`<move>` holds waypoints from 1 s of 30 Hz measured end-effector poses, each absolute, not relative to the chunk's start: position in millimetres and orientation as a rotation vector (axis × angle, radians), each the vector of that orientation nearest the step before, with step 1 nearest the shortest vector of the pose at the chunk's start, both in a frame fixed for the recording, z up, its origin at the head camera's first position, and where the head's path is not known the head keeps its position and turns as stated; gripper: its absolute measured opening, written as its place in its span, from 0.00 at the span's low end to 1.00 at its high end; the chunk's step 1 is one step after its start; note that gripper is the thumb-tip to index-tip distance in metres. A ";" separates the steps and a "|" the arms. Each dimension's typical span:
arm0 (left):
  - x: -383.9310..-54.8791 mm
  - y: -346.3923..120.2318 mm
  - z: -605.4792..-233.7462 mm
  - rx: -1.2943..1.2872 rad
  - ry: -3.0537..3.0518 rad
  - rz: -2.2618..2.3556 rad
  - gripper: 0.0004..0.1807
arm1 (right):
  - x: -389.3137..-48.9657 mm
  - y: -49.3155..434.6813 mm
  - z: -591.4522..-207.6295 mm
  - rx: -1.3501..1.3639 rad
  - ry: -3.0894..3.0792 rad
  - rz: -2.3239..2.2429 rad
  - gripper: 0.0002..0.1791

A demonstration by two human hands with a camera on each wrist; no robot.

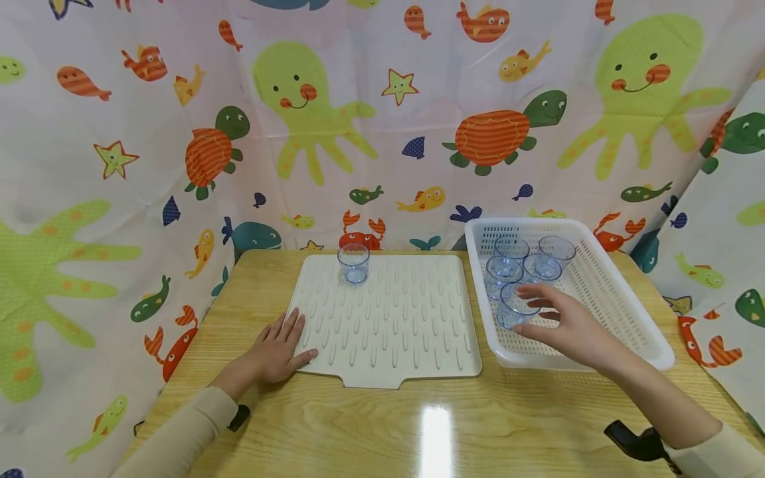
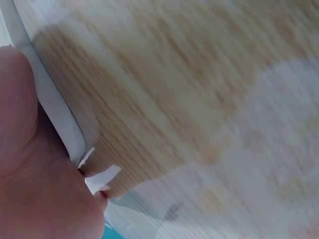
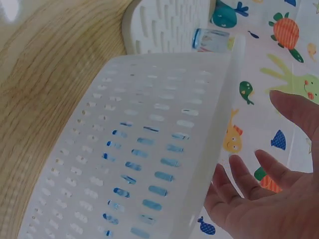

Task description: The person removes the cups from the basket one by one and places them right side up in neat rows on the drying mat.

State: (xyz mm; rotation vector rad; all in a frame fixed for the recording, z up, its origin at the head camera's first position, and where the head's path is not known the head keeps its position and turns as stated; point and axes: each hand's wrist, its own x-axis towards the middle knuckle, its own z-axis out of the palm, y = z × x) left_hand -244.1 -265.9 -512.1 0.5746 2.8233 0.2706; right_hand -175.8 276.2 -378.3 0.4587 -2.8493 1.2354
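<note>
My right hand [image 1: 568, 328] hovers over the near left part of a white slotted basket [image 1: 627, 292]. Its thumb and fingers are parted above the closest blue-tinted glass [image 1: 508, 313], holding nothing. In the right wrist view, that hand [image 3: 274, 199] reaches above the basket's rim [image 3: 219, 119], palm and fingers apart. Several clear blue-tinted glasses [image 1: 541, 267] are grouped in the basket's left half. One more glass [image 1: 355, 267] stands at the back of a cream ridged draining board [image 1: 406, 305]. My left hand [image 1: 277, 350] lies flat against the board's left front corner, fingertips and thumb over its edge.
A wooden table [image 1: 358, 425] carries the board and, to its right, the basket. Close behind and along both sides hangs a curtain [image 1: 370, 146] printed with sea animals. The board's front edge has a short spout [image 1: 372, 381].
</note>
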 end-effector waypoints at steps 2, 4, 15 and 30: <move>-244.0 -265.5 -511.7 0.573 2.818 0.277 0.54 | -176.9 278.7 -378.9 0.428 -2.859 1.221 0.36; -243.9 -265.4 -511.6 0.570 2.815 0.276 0.55 | -177.9 280.8 -379.6 0.399 -2.868 1.210 0.37; -243.4 -266.2 -511.7 0.572 2.819 0.275 0.55 | -187.1 286.2 -390.0 0.275 -2.887 1.156 0.45; -241.9 -265.2 -507.2 0.562 2.809 0.267 0.54 | -202.0 287.0 -402.5 0.073 -3.016 1.337 0.60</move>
